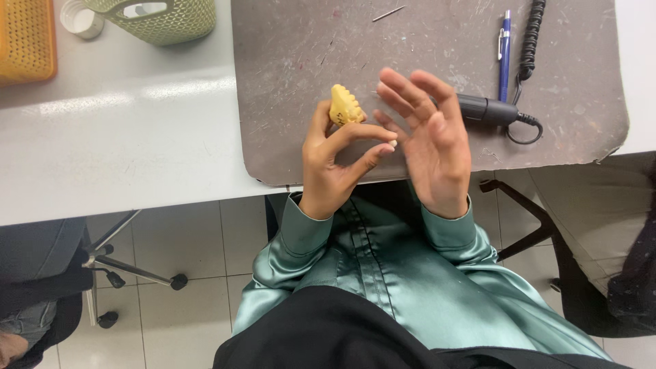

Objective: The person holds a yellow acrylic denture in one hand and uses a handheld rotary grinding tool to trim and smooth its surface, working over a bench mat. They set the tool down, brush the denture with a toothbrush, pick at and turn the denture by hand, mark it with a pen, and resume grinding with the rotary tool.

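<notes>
My left hand [333, 160] pinches a small yellow dental cast [345, 106] with a row of teeth, holding it up over the brown work mat [307, 41]. Thumb and fingers close around the cast's lower edge. My right hand [430, 140] hovers just to the right of it, palm turned toward me, fingers spread and empty. Behind the right hand lies a black rotary handpiece [486, 109] on the mat, partly hidden by the fingers.
A blue pen [505, 48] and a coiled black cord [531, 37] lie at the mat's far right. A green woven basket [160, 17], a white cap [80, 19] and an orange basket [26, 39] stand on the grey table [116, 150]. Chair legs [130, 270] stand on the tiled floor.
</notes>
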Available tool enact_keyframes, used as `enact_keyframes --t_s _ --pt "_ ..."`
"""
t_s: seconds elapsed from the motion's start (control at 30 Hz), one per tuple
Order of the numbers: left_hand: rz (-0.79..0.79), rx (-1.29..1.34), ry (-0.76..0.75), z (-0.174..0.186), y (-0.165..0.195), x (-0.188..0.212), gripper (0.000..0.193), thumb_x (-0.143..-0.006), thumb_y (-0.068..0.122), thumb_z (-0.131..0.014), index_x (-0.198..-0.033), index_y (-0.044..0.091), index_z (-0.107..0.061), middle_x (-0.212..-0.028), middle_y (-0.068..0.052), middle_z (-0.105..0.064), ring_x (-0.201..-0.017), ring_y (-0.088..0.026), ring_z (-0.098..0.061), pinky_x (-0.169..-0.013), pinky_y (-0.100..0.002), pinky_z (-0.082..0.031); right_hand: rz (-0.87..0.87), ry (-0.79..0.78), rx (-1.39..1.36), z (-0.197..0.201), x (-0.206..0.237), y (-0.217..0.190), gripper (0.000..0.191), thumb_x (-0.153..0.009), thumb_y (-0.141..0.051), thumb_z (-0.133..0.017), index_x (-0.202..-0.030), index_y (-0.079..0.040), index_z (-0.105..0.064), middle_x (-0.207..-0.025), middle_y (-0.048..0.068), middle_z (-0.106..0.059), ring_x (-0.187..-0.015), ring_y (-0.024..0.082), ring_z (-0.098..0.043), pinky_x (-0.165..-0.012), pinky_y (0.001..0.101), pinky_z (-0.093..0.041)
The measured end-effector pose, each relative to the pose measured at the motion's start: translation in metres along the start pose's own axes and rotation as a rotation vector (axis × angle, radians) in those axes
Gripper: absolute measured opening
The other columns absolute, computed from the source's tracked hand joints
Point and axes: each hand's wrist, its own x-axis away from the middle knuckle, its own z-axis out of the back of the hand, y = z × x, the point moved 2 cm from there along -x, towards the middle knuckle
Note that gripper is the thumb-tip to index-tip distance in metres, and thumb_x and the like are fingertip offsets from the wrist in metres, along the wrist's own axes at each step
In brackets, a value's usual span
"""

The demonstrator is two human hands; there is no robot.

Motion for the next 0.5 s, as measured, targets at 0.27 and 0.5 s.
enact_keyframes --t_s 0.27,0.5 --pt "-0.137 -0.101 0.115 -0.006 -0.007 0.002 0.036 -0.080 0.014 -0.095 -0.110 0.021 -0.077 -0.115 -0.002 -0.054 -0.106 -0.017 -0.057 -0.091 -0.031 -0.053 0.172 0.049 0.405 0.015 0.013 -0.005 0.032 -0.098 0.005 -0.079 -0.121 -0.001 -0.057 -0.112 0.014 -0.068 -0.112 0.021 -0.071 -0.107 0.0369 -0.058" --pt "-0.137 -0.162 0.092 -0.011 -0.009 0.003 0.041 -0.081 0.011 -0.093 -0.115 0.025 -0.078 -0.112 -0.001 -0.057 -0.100 -0.015 -0.060 -0.086 -0.028 -0.054 0.036 0.103 0.289 0.030 0.005 -0.002 0.029 -0.095 0.012 -0.077 -0.112 -0.001 -0.058 -0.106 0.015 -0.072 -0.102 0.022 -0.076 -0.091 0.0330 -0.067"
